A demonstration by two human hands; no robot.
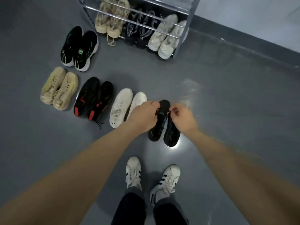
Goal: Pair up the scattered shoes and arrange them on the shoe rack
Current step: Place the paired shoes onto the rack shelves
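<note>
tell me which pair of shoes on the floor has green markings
The black pair with green stripes, the floor pair nearest the shoe rack, at its left. The other black floor pairs carry red accents; the remaining floor pairs are beige or white.

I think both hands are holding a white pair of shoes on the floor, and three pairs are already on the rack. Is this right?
Not quite: the head view shows both hands holding a black pair, not white. Three pairs do sit on the rack.

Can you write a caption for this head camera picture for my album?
Both hands hold a black pair above the floor, with three pairs already on the shoe rack.
</note>
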